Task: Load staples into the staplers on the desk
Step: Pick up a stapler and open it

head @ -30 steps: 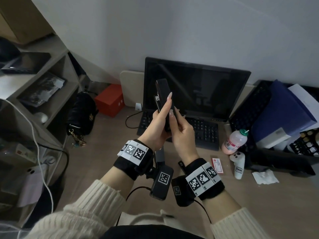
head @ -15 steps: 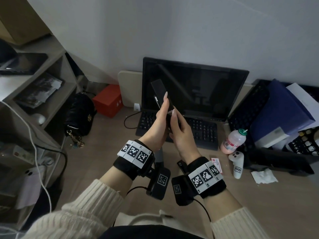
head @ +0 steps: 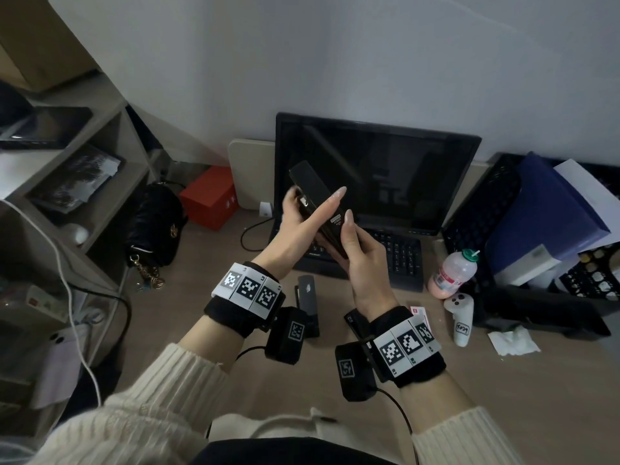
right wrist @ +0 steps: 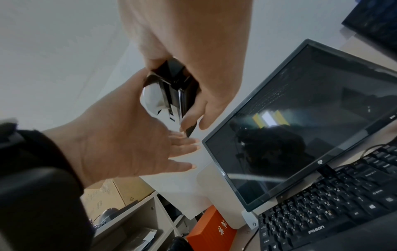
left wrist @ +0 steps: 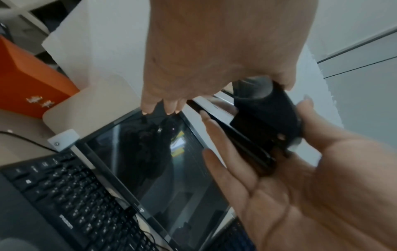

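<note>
Both hands hold a black stapler up in front of the monitor, its top leaning left. My left hand pinches it, thumb on its left side and index finger straight across its front. My right hand grips its lower end from the right, thumb up along the label. In the left wrist view the stapler lies between the right thumb and fingers, with a metal strip showing. Its shiny metal end shows in the right wrist view. A second dark stapler lies on the desk below my left wrist. A small red-and-white staple box lies by my right wrist.
Behind the hands are the dark monitor and a black keyboard. To the right stand a pink bottle, a white controller, a tissue and a blue folder. A red box, a black bag and shelves are at left.
The stapler has tipped from upright so its top leans left. My left thumb has come round onto its left side, and both hands have shifted slightly.
</note>
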`<control>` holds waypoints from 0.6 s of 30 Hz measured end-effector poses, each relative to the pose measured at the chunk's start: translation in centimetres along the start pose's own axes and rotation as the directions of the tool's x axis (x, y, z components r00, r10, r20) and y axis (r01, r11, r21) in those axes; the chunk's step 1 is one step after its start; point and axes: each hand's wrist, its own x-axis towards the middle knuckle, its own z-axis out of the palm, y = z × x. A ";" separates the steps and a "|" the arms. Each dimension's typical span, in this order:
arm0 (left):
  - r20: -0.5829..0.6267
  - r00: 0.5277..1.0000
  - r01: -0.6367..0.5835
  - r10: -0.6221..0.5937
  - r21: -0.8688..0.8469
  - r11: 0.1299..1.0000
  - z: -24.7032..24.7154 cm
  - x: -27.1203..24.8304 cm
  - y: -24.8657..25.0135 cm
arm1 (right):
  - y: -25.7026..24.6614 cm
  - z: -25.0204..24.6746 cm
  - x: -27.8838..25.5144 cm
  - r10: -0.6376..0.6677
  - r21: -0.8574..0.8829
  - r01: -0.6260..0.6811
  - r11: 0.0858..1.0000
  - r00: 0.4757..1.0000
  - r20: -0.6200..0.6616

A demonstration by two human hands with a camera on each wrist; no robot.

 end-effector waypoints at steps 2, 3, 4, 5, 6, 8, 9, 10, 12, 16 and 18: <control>-0.070 0.997 -0.037 0.034 -0.056 0.998 -0.6 0.4 -0.1 | -0.2 -0.1 -0.1 0.024 0.046 -0.024 0.999 1.000 -0.001; -0.100 0.994 -0.045 0.037 -0.080 0.996 -0.9 0.6 0.0 | -0.3 -0.1 -0.2 0.036 0.065 -0.036 0.997 0.999 0.006; -0.115 0.993 -0.050 0.040 -0.085 0.995 -1.1 0.7 0.2 | -0.3 -0.2 -0.3 0.045 0.076 -0.046 0.996 0.999 0.011; -0.113 0.993 -0.052 0.044 -0.075 0.996 -1.2 0.6 0.4 | -0.4 -0.2 -0.3 0.053 0.084 -0.054 0.995 0.998 0.017; -0.099 0.994 -0.043 0.037 -0.060 0.997 -1.2 0.4 0.7 | -0.3 -0.1 -0.4 0.059 0.088 -0.060 0.994 0.998 0.022; -0.086 0.996 -0.033 0.028 -0.060 0.998 -0.9 0.1 0.7 | -0.2 0.0 -0.4 0.067 0.102 -0.070 0.992 0.997 0.034; -0.099 0.995 -0.039 0.033 -0.060 0.997 -0.8 0.1 0.5 | -0.2 0.1 -0.4 0.072 0.115 -0.076 0.990 0.997 0.039; -0.112 0.993 -0.047 0.040 -0.057 0.997 -0.7 0.0 0.3 | -0.1 0.1 -0.4 0.077 0.130 -0.081 0.988 0.996 0.040; -0.123 0.991 -0.057 0.051 -0.050 0.997 -0.6 0.0 0.2 | -0.2 0.1 -0.4 0.087 0.151 -0.093 0.984 0.995 0.042; -0.137 0.989 -0.068 0.061 -0.044 0.997 -0.5 0.0 0.2 | -0.5 0.1 -0.5 0.100 0.167 -0.105 0.980 0.994 0.041; -0.146 0.987 -0.075 0.068 -0.042 0.996 -0.4 0.0 0.2 | -0.5 0.2 -0.5 0.102 0.161 -0.107 0.981 0.994 0.039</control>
